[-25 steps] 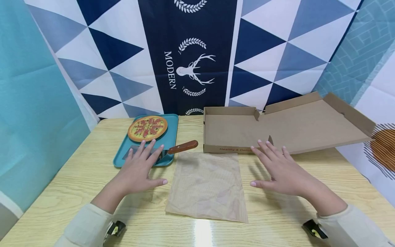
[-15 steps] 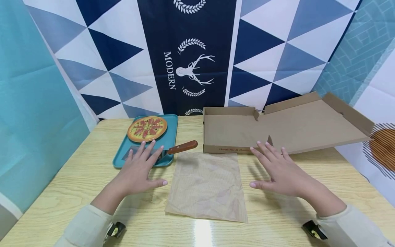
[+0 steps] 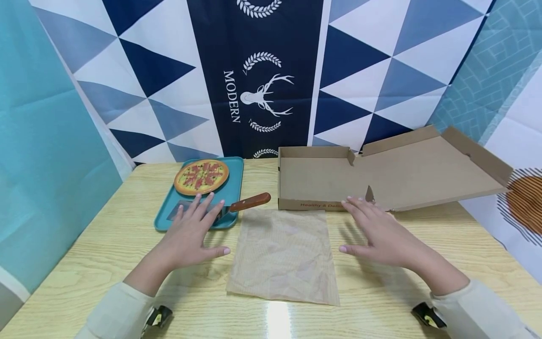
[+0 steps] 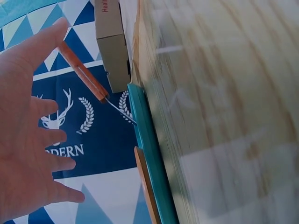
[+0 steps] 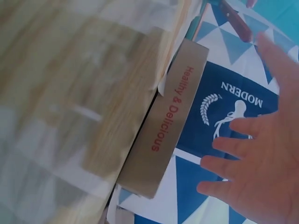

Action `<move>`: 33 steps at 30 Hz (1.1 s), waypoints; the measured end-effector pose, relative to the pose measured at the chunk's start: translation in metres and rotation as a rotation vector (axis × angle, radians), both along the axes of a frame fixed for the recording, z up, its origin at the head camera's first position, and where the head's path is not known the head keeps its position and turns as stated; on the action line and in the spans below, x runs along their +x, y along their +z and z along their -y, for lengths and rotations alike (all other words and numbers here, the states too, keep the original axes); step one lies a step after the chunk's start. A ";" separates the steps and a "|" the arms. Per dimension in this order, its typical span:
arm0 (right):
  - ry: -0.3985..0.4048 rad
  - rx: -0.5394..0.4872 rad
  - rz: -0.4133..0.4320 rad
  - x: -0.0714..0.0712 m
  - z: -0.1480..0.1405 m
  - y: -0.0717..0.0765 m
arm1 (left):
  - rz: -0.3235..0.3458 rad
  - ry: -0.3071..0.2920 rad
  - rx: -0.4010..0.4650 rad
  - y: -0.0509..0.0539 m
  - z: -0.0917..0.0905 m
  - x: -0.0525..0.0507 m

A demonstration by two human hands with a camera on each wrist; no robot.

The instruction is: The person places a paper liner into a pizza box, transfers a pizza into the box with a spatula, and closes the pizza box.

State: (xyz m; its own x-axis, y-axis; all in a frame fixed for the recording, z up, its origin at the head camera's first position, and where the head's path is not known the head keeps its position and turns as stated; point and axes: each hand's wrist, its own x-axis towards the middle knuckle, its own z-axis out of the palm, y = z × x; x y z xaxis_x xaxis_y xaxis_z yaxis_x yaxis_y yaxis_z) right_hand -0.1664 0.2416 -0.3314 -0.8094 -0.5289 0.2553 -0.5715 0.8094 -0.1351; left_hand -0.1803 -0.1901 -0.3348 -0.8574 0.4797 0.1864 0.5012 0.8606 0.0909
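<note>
My left hand (image 3: 188, 238) hovers with spread fingers in front of a teal tray (image 3: 230, 186), holding nothing. On that tray lie a round pizza (image 3: 201, 177) and a pizza server whose wooden handle (image 3: 251, 202) juts past the tray's right edge. Part of the server's blade is hidden behind my left fingers. My right hand (image 3: 383, 235), also spread and holding nothing, is raised in front of an open cardboard pizza box (image 3: 317, 179). A sheet of brown paper (image 3: 285, 256) lies flat on the table between both hands.
The box lid (image 3: 432, 174) is folded out to the right and slants upward at its far end. A patterned cloth backdrop (image 3: 262, 84) stands right behind the tray and box. Everything rests on a wooden table (image 3: 211, 306).
My right hand has shifted slightly left and its fingers have tilted a little. The left hand, tray, server, paper and box stay put.
</note>
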 end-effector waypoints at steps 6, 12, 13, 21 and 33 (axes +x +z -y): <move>-0.069 -0.095 0.093 -0.005 0.006 0.003 | -0.014 -0.031 0.037 0.000 -0.001 0.000; -0.126 -0.197 0.172 -0.010 0.012 0.002 | -0.057 -0.078 0.137 -0.001 -0.005 0.000; -0.129 -0.211 0.185 -0.012 0.013 0.002 | -0.067 -0.084 0.154 -0.001 -0.005 0.000; -0.151 -0.289 0.320 -0.026 0.020 -0.004 | -0.056 -0.039 0.252 -0.005 -0.010 0.003; -0.171 -0.234 0.364 -0.051 0.034 -0.015 | 0.437 0.214 0.641 -0.012 -0.023 0.000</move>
